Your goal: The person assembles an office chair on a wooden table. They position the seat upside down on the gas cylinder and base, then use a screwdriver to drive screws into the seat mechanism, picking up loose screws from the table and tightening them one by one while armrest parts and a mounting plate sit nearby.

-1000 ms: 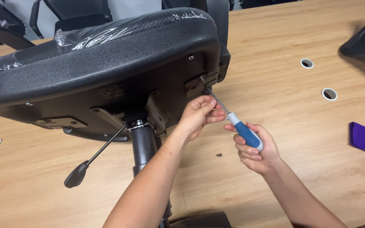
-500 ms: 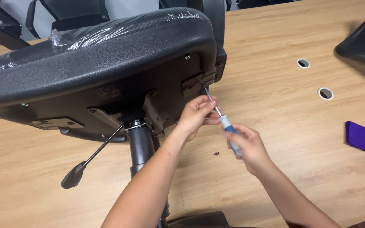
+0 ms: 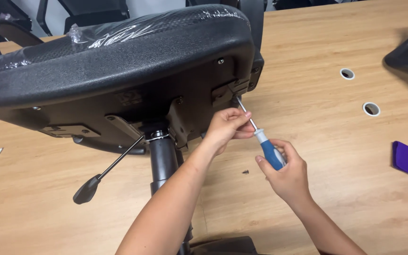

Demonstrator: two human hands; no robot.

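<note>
My right hand (image 3: 286, 174) grips the blue screwdriver (image 3: 271, 153), left fingers (image 3: 242, 125) pinching its shaft at the chair seat's (image 3: 119, 71) underside bracket (image 3: 230, 89), fastening apparently unfinished.

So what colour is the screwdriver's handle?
Blue and white plastic screwdriver handle, clearest in the head view.

Wooden table (image 3: 336, 42) (two round holes)

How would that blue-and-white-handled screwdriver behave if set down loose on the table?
The blue-and-white-handled screwdriver has a rounded handle and thin steel shaft, so it would probably roll on the flat wooden table. It looks stiff and light, since the right hand holds it loosely while the left hand pinches the shaft.
</note>
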